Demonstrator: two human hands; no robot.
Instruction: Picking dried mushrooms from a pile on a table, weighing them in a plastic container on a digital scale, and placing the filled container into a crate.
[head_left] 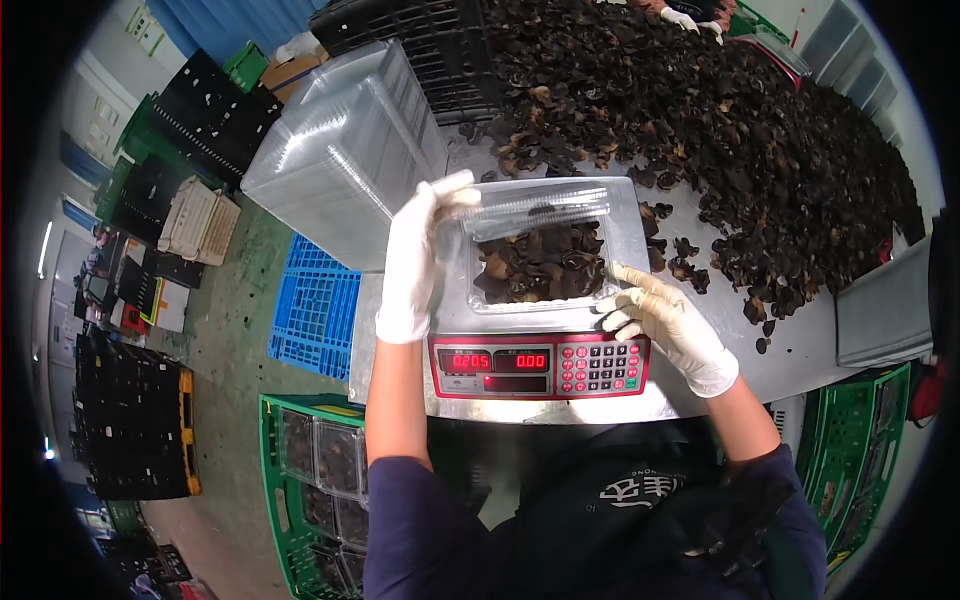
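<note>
A clear plastic box point(540, 288) rests on the plate of a weighing scale point(632, 220), with dark wood ear mushrooms point(545, 260) inside. The scale's red front panel point(540, 368) has lit digits and a keypad. My left hand point(412, 250), in a white glove, is at the box's left side, its fingers bent together over the upper left corner. At the lower right corner my right hand point(668, 325), gloved too, curls its fingers against the rim. Both hands are closed on the box; the glare blurs where its lid lies.
A large heap of wood ear mushrooms point(680, 120) covers the metal table's far right. Stacked clear plastic boxes point(335, 150) stand at left, beside a black crate point(415, 60). Green crates point(275, 480) of filled boxes flank me below. Another person's gloved hands point(690, 20) are at the far side.
</note>
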